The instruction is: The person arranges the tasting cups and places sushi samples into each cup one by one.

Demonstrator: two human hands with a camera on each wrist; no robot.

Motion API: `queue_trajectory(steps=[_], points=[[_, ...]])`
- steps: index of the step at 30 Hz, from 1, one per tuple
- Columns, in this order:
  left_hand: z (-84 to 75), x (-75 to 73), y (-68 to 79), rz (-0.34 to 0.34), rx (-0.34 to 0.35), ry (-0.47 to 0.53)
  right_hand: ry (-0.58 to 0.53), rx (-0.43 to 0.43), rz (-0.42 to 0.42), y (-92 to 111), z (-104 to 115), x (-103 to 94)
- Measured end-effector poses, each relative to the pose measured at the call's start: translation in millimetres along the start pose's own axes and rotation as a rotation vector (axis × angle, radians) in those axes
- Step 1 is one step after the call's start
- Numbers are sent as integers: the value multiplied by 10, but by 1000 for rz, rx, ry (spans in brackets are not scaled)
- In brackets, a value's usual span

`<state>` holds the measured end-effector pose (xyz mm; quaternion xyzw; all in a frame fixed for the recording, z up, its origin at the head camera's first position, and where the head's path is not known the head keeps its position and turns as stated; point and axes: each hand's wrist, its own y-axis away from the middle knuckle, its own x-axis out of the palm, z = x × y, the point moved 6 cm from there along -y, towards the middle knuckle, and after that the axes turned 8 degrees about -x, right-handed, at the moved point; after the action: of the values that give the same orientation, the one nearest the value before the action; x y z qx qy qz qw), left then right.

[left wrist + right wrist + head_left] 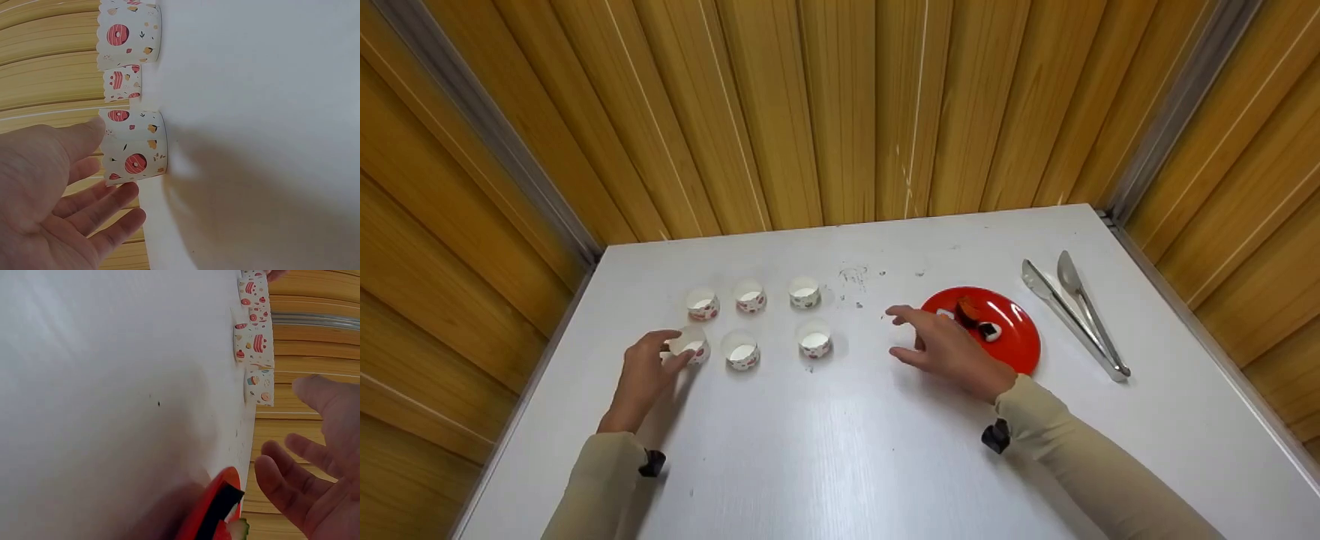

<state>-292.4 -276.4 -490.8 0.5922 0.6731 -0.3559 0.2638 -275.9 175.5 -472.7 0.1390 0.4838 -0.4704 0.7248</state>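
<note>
My left hand point(643, 375) is at the near-left paper baking cup point(135, 147), thumb and fingers around its rim. This cup is white with red doughnut prints and a scalloped edge, and it stands upright on the table. Several similar paper cups point(742, 352) stand in two rows to its right and behind it. My right hand point(949, 349) hovers with fingers spread beside and partly over the left side of a red plate point(1020, 341). On the plate lie small sushi-like pieces: a black-and-white one point(990, 331) and an orange-and-black one point(968, 310). My right hand holds nothing.
Metal tongs point(1076, 315) lie at the right of the plate, their arms apart. The white table point(840, 450) has dark smudges point(853, 275) behind the right-hand cups. Wood-patterned walls point(840, 112) rise at the back and both sides.
</note>
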Motion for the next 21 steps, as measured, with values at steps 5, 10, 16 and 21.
queue_trajectory(steps=[5,10,16,21], points=[[40,10,0,27,-42,23,124,-86,-51,-14,-36,-200],[45,6,-9,39,-45,41,186,-165,-109,8,-142,-385],[48,0,-12,45,-42,29,238,-147,-157,73,-327,-584],[70,8,-13,59,-62,29,285,-125,-171,98,-500,-722]])
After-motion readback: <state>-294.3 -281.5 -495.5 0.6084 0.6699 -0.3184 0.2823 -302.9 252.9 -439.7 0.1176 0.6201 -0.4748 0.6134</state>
